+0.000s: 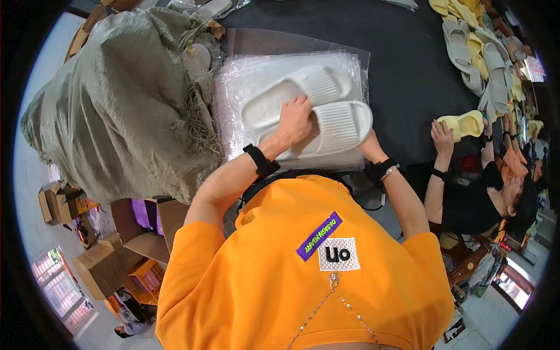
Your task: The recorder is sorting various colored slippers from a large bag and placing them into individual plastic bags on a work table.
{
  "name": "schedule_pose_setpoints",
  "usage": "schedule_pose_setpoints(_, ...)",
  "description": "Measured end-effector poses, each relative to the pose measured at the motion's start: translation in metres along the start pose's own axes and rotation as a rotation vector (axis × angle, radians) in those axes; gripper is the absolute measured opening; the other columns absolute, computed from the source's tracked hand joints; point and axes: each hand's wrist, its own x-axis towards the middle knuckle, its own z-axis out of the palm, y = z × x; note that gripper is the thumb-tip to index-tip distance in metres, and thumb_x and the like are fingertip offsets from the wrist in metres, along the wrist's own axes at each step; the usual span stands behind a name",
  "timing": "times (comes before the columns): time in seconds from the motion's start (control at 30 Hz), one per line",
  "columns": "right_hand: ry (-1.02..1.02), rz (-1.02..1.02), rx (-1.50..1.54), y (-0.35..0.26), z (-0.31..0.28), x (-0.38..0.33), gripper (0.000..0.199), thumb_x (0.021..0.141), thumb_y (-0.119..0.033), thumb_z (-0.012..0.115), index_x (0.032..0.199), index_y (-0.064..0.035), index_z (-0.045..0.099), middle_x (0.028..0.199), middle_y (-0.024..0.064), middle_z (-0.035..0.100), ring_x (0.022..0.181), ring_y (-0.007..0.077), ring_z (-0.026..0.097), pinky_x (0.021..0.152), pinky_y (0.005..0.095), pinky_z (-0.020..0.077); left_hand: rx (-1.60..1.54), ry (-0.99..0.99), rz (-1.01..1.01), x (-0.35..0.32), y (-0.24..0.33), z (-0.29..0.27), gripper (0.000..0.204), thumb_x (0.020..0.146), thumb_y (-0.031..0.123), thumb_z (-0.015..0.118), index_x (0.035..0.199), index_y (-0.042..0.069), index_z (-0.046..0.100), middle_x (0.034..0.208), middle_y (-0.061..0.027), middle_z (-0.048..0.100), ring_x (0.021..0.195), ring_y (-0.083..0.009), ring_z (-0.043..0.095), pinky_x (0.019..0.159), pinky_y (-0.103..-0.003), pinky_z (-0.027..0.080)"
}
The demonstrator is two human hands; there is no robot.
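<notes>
Two white ribbed foam slide sandals lay side by side on a stack of clear plastic bags, which rested on the dark table straight in front of the person. Their long axes ran nearly parallel, from lower left to upper right in the head view, with the strap ends toward the right.

The left hand lay on top of the pair, about the middle, where the two sandals touched. Its fingers were curled down over the nearer sandal, pressing or gripping it; whether they closed fully around the edge I could not tell. The right hand was mostly hidden behind the strap end of the nearer sandal, so its grip was not to be seen; only the wrist with a black band showed. So the left hand was upon the sandals and the right hand at their right end.

A big grey-green woven sack stood to the left. Another person's hand touched a yellow slide sandal further right.
</notes>
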Motion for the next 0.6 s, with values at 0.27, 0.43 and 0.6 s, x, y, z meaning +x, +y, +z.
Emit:
schedule_pose_setpoints(0.27, -0.143, 0.175, 0.024, -0.022, -0.002, -0.02, 0.037, 0.077, -0.001, 0.053, 0.114, -0.0031, 0.053, 0.092, 0.0048, 0.054, 0.061, 0.0087, 0.053, 0.053, 0.0223, 0.0456, 0.191, 0.343, -0.38, -0.078, -0.149, -0.024, 0.018, 0.064, -0.001, 0.049, 0.081, -0.001, 0.053, 0.09, -0.0183, 0.053, 0.089, -0.039, 0.047, 0.077, -0.047, 0.037)
schedule_pose_setpoints(0.43, -0.162, 0.147, -0.071, -0.023, -0.01, -0.026, 0.034, 0.076, 0.0, 0.053, 0.11, -0.0023, 0.054, 0.092, 0.005, 0.054, 0.065, 0.0099, 0.053, 0.059, 0.0234, 0.0461, -0.161, 0.652, -0.509, -0.052, -0.16, -0.079, 0.019, 0.071, 0.002, 0.049, 0.089, -0.004, 0.053, 0.092, -0.0209, 0.055, 0.088, -0.0417, 0.049, 0.08, -0.043, 0.038)
schedule_pose_setpoints(0.6, -0.354, 0.199, 0.059, -0.043, -0.012, -0.04, 0.037, 0.074, 0.0, 0.053, 0.111, -0.0034, 0.053, 0.095, 0.0042, 0.056, 0.072, 0.0088, 0.052, 0.069, 0.0234, 0.0439, -0.357, 0.784, -0.39, -0.02, -0.098, -0.12, 0.022, 0.077, 0.002, 0.052, 0.098, -0.005, 0.054, 0.098, -0.0175, 0.056, 0.089, -0.0319, 0.054, 0.077, -0.033, 0.041)
